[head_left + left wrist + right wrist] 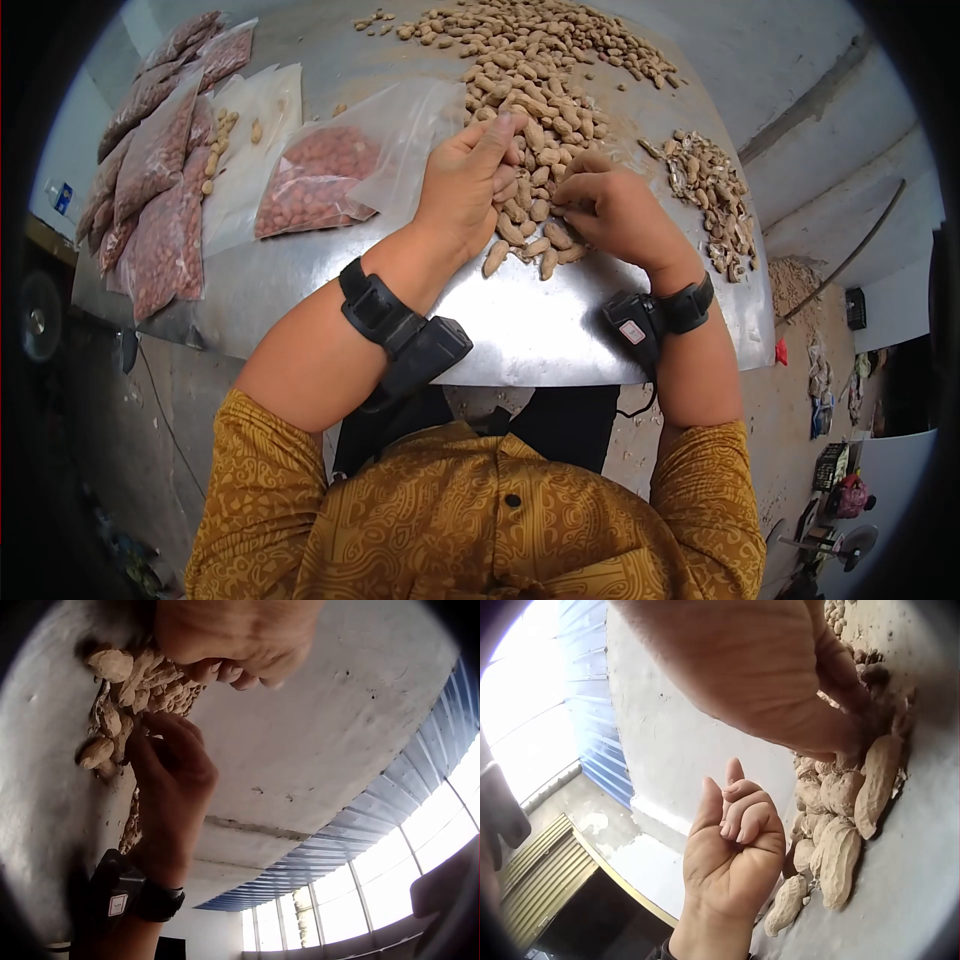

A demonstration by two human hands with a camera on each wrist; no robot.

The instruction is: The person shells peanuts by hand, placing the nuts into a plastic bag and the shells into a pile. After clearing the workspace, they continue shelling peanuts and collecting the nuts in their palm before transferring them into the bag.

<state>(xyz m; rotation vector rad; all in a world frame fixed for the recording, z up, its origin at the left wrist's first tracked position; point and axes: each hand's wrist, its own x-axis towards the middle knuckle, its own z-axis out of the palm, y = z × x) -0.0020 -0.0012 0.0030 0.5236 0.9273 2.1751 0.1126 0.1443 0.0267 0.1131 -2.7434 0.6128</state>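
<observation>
Main risk, IMO: spillage. The R hand [622, 212] is down at the near end of the pile of unshelled peanuts [535, 105], so a careless drag could send the loose front ones rolling over bare tabletop [500, 335] twd the person's edge. Next risk is mix-up: broken shell heap [712, 195] lies just right of the pile, nr the tabletop's R edge; a wide R elbow swing might sweep bits into the nuts or onto the floor [640, 435]. Also poss.: the clear bag [425, 105] of red-skinned kernels [320, 165] has its loose end lying next to the pile, so stray pods or grit could get in if the L hand [455, 190] knocks it.

L fingers: outer ones curled to palm, thumb & index sticking up, nothing visible in them. R fingers: bent, tips at the nuts; can't tell if pinching one, tips hidden.

Peanuts: mid-tabletop, running from far side to between the hands. Tan, dry-looking, netted shells, mostly two-lobed w/ a narrow waist, some short & round; approx. all whole up front, dusty crumbs alongside.
</observation>
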